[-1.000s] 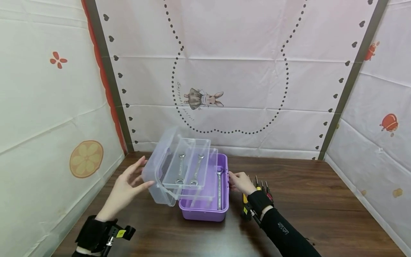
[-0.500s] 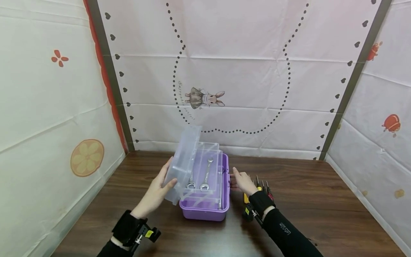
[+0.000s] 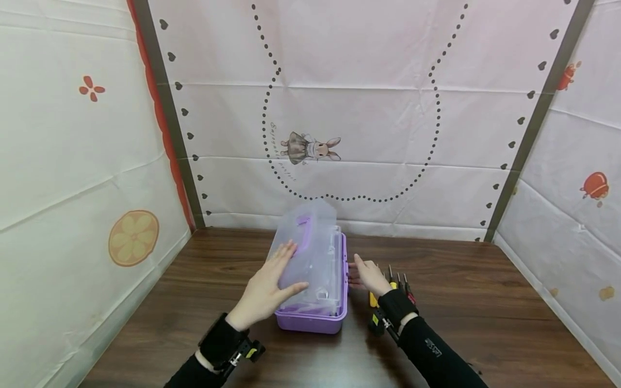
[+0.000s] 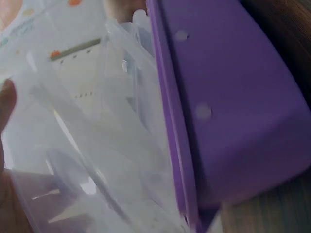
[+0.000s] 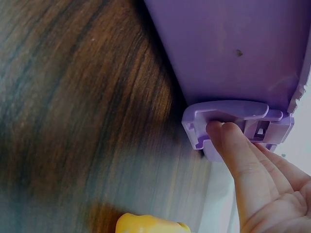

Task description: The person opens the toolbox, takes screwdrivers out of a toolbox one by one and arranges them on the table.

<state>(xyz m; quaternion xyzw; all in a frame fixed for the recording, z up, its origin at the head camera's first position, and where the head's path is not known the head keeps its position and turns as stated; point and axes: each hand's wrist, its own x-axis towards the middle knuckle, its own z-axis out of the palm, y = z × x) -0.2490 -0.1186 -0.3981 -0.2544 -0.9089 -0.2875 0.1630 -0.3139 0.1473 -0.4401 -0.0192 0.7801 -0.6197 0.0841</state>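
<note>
A purple toolbox (image 3: pixel 308 324) stands on the table under a clear plastic lid (image 3: pixel 321 258), which is hinged at the left and tilted partly down over it. My left hand (image 3: pixel 269 285) lies on the lid's outer face with its fingers and thumb spread. A purple handle (image 3: pixel 304 231) sits on that lid, just beyond the fingertips. At the box's right side, my right hand (image 3: pixel 370 276) touches the purple latch (image 5: pixel 228 109) with extended fingers, as the right wrist view shows. The clear tray (image 3: pixel 335 269) inside shows only dimly through the lid.
Several screwdrivers (image 3: pixel 400 281) stand just right of my right hand, partly hidden by the wrist; a yellow handle (image 5: pixel 151 224) shows in the right wrist view. Printed cloth walls (image 3: pixel 368 124) enclose the dark wooden table (image 3: pixel 461 302) at the back and sides.
My left hand has moved right, swinging the lid from wide open down over the box. The wrenches in the tray are now covered. My right hand has stayed at the box's right side.
</note>
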